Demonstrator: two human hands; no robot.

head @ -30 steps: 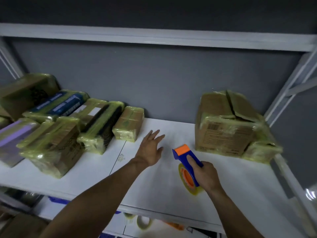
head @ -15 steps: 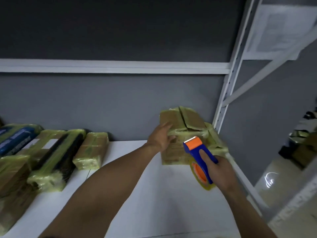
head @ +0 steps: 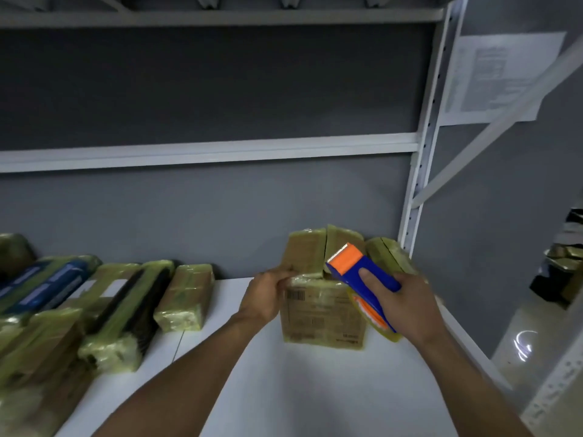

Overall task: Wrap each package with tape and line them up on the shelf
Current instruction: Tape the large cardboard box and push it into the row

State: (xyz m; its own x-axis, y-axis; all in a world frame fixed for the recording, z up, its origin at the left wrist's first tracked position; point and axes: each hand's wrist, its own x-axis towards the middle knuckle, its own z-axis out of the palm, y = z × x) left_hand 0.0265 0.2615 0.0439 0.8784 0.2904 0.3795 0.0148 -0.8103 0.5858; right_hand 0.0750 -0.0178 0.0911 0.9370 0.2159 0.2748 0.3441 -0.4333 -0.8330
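The cardboard box (head: 318,313) stands on the white shelf (head: 284,389), its top flaps wrapped in yellowish tape and a printed label on its near face. The left hand (head: 265,298) grips the box's upper left edge, fingers curled over the rim. The right hand (head: 407,304) is closed around the blue tape dispenser (head: 362,272), thumb laid along its body, holding it in front of the box's upper right corner. The dispenser's orange toothed head points up over the box top, and its tape roll (head: 372,313) hangs against the box's right side. To the left of the box, well apart, lies a row of wrapped packages (head: 186,294). Just behind the box to the right rises a white upright post (head: 422,152)
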